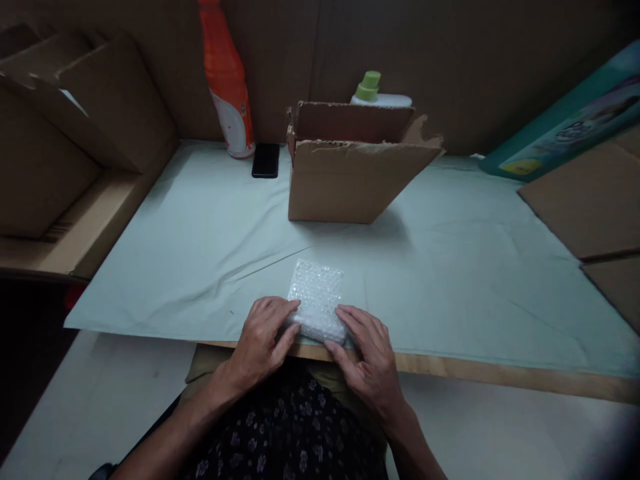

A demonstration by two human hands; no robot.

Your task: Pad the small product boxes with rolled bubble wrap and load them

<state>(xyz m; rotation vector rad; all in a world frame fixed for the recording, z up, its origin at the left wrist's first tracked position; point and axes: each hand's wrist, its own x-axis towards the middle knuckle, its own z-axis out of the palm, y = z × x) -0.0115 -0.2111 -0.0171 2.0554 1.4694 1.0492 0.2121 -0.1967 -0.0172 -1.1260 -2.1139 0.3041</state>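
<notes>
A sheet of bubble wrap (316, 287) lies at the table's front edge, its near end folded into a thicker bundle. Whether anything is inside the fold cannot be made out. My left hand (265, 333) grips the bundle's left end between thumb and fingers. At the right end, my right hand (367, 353) pinches it the same way, thumb in front and fingers on top. The flat part of the wrap stretches away from me toward an open cardboard box (335, 183), which stands upright farther back.
A pale green cloth (210, 247) covers the table. Behind are an orange bottle (227, 87), a black phone (265, 161) and a green-capped white bottle (370, 90). Cardboard boxes (100, 113) stand at left; a teal package (565, 127) leans at right beside more cardboard (595, 193).
</notes>
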